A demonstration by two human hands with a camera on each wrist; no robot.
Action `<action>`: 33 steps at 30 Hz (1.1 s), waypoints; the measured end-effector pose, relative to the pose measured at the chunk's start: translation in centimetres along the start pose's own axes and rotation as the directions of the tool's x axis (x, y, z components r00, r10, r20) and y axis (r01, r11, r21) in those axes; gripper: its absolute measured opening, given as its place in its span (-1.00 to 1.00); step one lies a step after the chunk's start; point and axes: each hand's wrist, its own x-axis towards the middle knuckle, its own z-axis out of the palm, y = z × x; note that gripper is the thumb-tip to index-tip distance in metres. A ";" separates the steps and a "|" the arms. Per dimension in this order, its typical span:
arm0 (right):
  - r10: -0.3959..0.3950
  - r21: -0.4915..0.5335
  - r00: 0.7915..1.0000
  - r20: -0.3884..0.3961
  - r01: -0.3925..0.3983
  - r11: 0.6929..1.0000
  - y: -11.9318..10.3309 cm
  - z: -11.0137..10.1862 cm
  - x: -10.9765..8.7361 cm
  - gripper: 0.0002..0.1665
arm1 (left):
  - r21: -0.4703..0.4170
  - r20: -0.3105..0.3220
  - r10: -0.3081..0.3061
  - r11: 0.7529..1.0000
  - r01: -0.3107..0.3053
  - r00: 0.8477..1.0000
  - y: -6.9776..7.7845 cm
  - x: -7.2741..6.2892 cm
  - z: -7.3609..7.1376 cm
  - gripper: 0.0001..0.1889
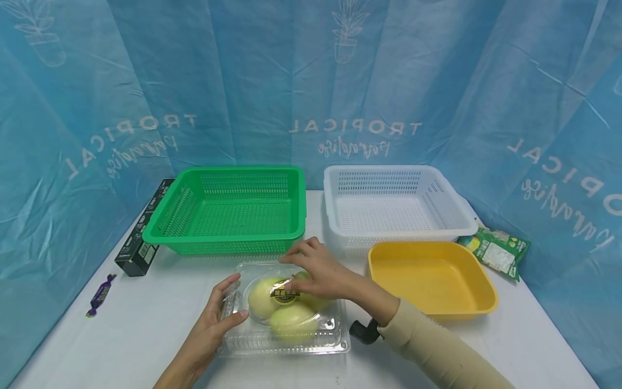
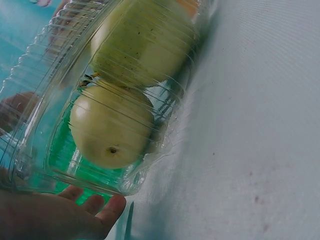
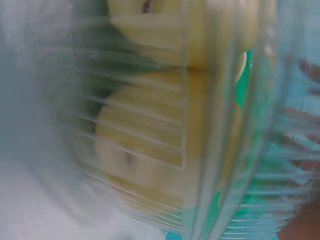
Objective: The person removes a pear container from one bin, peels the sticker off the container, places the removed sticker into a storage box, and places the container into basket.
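Observation:
A clear plastic clamshell box point(image 1: 335, 340) lies on the table with its lid down. Inside are pale yellow-green round fruits point(image 1: 293, 321), at least three, and a black-and-gold label point(image 1: 285, 292) sits on the lid. At the box's left side is my left hand point(image 1: 214, 319), thumb and fingers spread and fairly straight; its fingertips touch the plastic edge in the left wrist view. Over the lid reaches my right hand point(image 1: 318, 273), with bent fingers near the far edge and the thumb by the label. Blur in the right wrist view obscures its contact.
Behind stand a green basket point(image 1: 223, 246) and a white basket point(image 1: 398, 235). A yellow tub point(image 1: 437, 310) is at right, near a green packet point(image 1: 500, 251). A black box point(image 1: 138, 254) and purple-wrapped candy point(image 1: 101, 295) lie left. A black curved object point(image 1: 364, 332) is partly under the right forearm.

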 end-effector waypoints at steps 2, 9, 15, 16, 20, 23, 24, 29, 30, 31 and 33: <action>-0.012 -0.005 1.000 0.010 0.012 1.000 -0.2 0.0 0.0 -0.39 | -0.001 0.001 -0.001 1.000 0.001 1.000 0.0 0.0 0.0 -0.20; -0.006 -0.036 0.997 0.081 0.009 0.999 -0.6 0.1 0.1 -0.44 | 0.002 0.014 -0.014 1.000 0.014 1.000 0.1 0.0 -0.1 -0.20; -0.029 -0.059 0.995 0.095 0.034 0.998 -0.9 0.3 0.2 -0.46 | 0.000 0.020 -0.022 1.000 0.022 1.000 0.1 0.1 -0.1 -0.20; -0.031 -0.063 0.995 0.099 0.038 0.997 -0.9 0.4 0.2 -0.46 | 0.000 0.020 -0.021 1.000 0.021 1.000 0.1 0.1 -0.1 -0.20; -0.039 -0.086 0.993 0.114 0.049 0.995 -0.9 0.7 0.2 -0.46 | -0.001 0.022 -0.015 1.000 0.015 1.000 0.2 0.0 -0.1 -0.20; -0.043 -0.112 0.991 0.124 0.058 0.992 -0.9 0.8 0.3 -0.46 | -0.001 0.024 -0.012 1.000 0.012 1.000 0.2 0.0 -0.1 -0.20; -0.045 -0.121 0.991 0.125 0.061 0.991 -0.9 0.9 0.3 -0.46 | -0.001 0.024 -0.011 1.000 0.011 1.000 0.2 0.0 -0.1 -0.20; -0.053 -0.149 0.991 0.124 0.072 0.986 -0.9 1.1 0.2 -0.48 | -0.003 0.021 -0.014 1.000 0.015 1.000 0.2 0.0 -0.1 -0.20; -0.055 -0.150 0.991 0.123 0.073 0.986 -0.9 1.2 0.2 -0.48 | -0.004 0.020 -0.015 1.000 0.015 1.000 0.2 0.0 -0.1 -0.20; -0.055 -0.150 0.991 0.122 0.073 0.986 -0.9 1.2 0.2 -0.49 | -0.005 0.021 -0.015 1.000 0.015 1.000 0.2 0.0 -0.1 -0.21; -0.057 -0.145 0.991 0.120 0.074 0.987 -0.8 1.2 0.2 -0.50 | -0.006 0.021 -0.013 1.000 0.014 1.000 0.2 0.0 0.0 -0.21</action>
